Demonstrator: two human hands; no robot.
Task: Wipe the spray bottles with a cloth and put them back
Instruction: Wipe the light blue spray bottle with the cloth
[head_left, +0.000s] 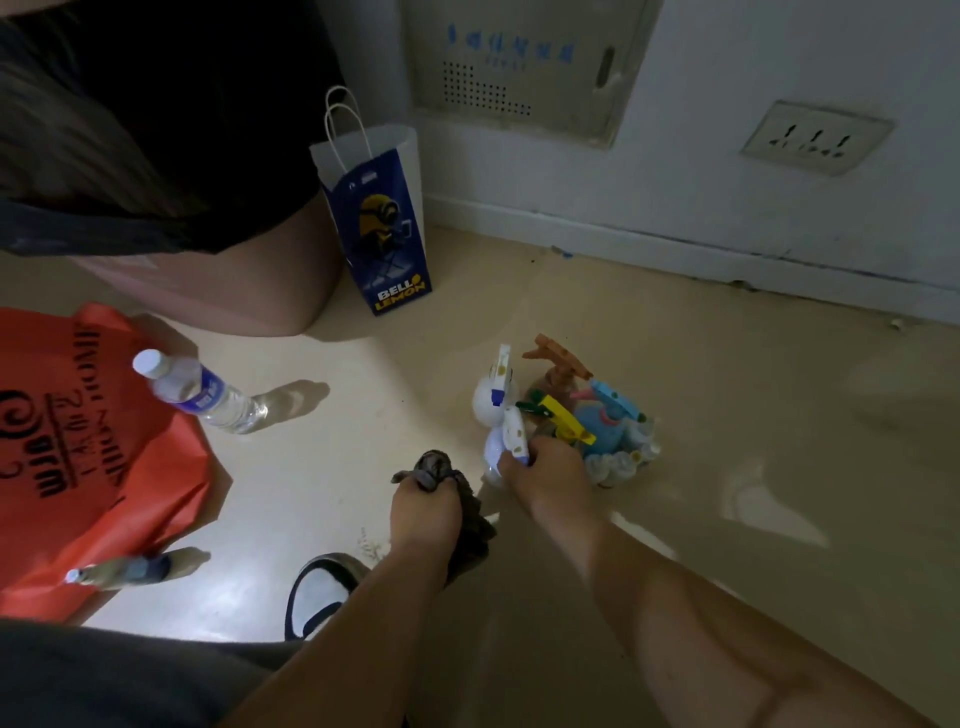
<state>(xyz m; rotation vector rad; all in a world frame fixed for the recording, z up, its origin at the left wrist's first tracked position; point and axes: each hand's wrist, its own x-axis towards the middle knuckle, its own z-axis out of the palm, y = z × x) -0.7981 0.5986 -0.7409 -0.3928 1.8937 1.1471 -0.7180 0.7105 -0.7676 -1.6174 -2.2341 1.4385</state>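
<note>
Several small spray bottles stand clustered on the beige floor. A white spray bottle (492, 397) is at the cluster's left, a brown one (557, 364) behind, a blue one (608, 421) at the right and a yellow-headed one (563, 418) in the middle. My right hand (545, 480) grips a second white spray bottle (506, 441) at the near left of the cluster. My left hand (426, 512) holds a dark grey cloth (462, 519) bunched in its fist, just left of the bottles.
A clear water bottle (200, 389) stands at the left beside an orange bag (78, 467). A blue paper bag (376, 218) stands near the wall. A shoe (319, 592) and another small bottle (119, 570) lie close by. Another person's leg (234, 280) is at the left.
</note>
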